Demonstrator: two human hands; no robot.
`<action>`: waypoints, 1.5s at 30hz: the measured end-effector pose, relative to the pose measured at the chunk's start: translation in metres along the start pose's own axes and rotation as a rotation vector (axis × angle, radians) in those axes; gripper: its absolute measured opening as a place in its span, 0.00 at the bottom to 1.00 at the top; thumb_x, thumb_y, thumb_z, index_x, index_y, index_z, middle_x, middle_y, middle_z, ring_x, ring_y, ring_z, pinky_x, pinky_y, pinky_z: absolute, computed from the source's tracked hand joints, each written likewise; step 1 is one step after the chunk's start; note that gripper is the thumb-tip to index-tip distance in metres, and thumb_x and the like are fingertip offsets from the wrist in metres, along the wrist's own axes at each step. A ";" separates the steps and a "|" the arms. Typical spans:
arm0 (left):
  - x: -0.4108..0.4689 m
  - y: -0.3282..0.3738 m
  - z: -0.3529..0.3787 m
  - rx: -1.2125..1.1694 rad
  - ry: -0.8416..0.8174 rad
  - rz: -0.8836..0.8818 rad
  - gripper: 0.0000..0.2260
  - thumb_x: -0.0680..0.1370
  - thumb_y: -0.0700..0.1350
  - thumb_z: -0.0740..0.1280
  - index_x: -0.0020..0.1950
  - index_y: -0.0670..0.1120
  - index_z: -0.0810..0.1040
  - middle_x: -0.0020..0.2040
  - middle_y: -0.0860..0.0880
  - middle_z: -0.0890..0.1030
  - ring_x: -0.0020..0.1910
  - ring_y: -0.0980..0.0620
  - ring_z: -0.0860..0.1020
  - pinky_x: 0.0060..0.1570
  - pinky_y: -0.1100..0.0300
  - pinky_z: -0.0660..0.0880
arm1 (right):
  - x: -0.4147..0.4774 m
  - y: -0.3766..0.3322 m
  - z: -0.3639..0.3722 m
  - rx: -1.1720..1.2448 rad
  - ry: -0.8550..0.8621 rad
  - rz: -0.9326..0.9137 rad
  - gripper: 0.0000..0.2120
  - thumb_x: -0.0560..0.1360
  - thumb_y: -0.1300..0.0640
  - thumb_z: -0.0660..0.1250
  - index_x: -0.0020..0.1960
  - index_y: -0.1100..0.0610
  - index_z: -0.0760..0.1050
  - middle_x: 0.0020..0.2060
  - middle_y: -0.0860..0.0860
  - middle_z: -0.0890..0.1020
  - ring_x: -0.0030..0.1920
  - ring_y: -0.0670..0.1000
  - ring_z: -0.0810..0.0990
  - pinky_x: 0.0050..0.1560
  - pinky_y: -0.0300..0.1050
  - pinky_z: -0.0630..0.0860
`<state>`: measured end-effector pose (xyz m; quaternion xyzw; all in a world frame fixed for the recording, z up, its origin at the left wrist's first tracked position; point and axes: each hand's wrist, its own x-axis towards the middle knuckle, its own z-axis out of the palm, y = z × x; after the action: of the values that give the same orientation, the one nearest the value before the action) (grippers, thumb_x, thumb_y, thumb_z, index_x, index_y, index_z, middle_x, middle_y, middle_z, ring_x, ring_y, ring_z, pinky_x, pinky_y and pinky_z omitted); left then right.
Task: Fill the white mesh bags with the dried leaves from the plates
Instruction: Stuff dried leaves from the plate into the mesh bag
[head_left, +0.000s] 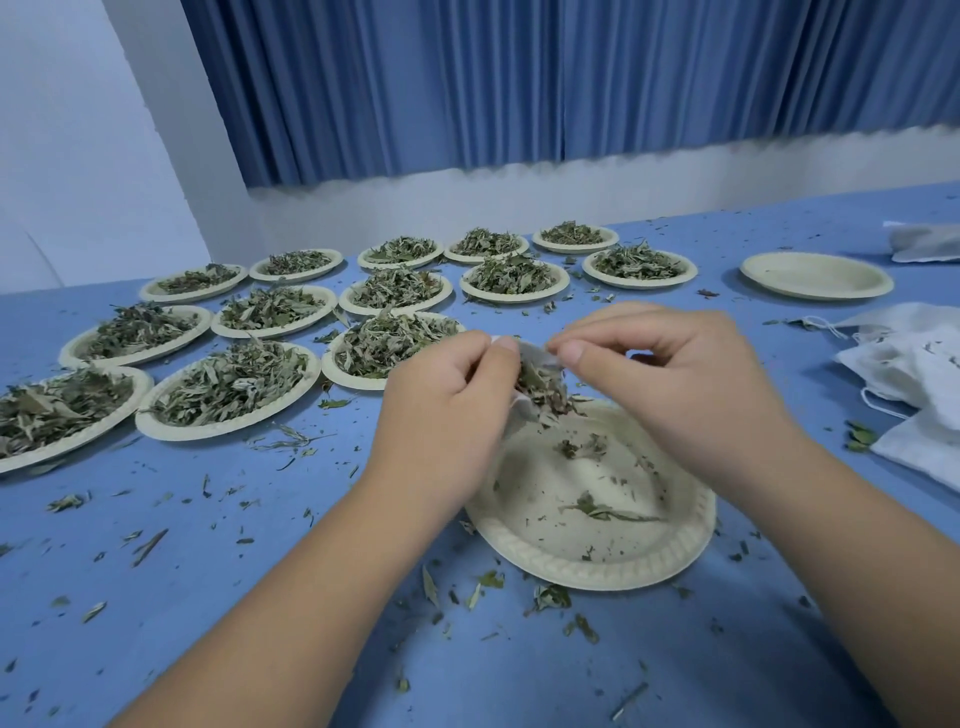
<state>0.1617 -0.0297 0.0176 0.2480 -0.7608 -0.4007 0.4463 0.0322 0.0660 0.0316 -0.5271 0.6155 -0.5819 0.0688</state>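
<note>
Both forearms entered from the near edge and converged over the blue table (260, 597), which was strewn with leaf fragments.

Near plate (571, 551): pale paper plate lying directly below the hands, holding only a few scraps and crumbs.

Left hand (447, 410): back of hand toward the camera, fingers curled, thumb and fingertips pinching the left edge of the white mesh bag (521, 415). Wrist was angled up and inward.

Right hand (670, 384): fingers curled, thumb and forefinger pinching the opposite edge of the bag's mouth. The other fingers were folded beneath; whether they touched the bag could not be told.

The bag hung between the two hands, above the far rim of the near plate, its mouth held apart. Dried leaves (545, 389) showed inside the opening, just beside the fingertips of both hands. Most of the bag's body was hidden behind the left hand.

Further out, left and centre: rows of plates heaped with leaves (228, 384). Right side: a pile of flat white bags (909, 364) with drawstrings. Beyond it, an empty plate (815, 275) and another bag (924, 241) at the frame edge. A blue curtain (467, 78) hung behind the table.
</note>
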 end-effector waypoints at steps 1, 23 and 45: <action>0.001 0.000 -0.001 -0.035 0.017 -0.035 0.20 0.79 0.49 0.62 0.28 0.47 0.64 0.24 0.55 0.64 0.27 0.52 0.67 0.34 0.48 0.77 | 0.001 -0.001 -0.003 0.009 0.023 -0.006 0.03 0.71 0.53 0.73 0.39 0.46 0.84 0.39 0.43 0.83 0.40 0.51 0.79 0.39 0.44 0.76; -0.010 0.004 0.011 0.162 -0.019 0.154 0.17 0.75 0.52 0.60 0.29 0.46 0.65 0.24 0.53 0.67 0.26 0.57 0.65 0.27 0.60 0.63 | -0.004 0.004 0.013 -0.084 0.000 -0.005 0.12 0.66 0.64 0.74 0.33 0.47 0.81 0.32 0.46 0.80 0.30 0.43 0.77 0.33 0.32 0.72; -0.004 0.006 0.000 0.030 0.076 0.095 0.19 0.79 0.49 0.62 0.28 0.45 0.66 0.24 0.55 0.65 0.26 0.59 0.63 0.27 0.61 0.63 | -0.004 0.001 0.008 -0.133 -0.026 -0.162 0.10 0.72 0.56 0.72 0.51 0.44 0.83 0.41 0.42 0.80 0.35 0.45 0.74 0.37 0.31 0.68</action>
<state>0.1634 -0.0240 0.0204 0.2332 -0.7602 -0.3578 0.4895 0.0387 0.0640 0.0264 -0.5861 0.6072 -0.5365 -0.0058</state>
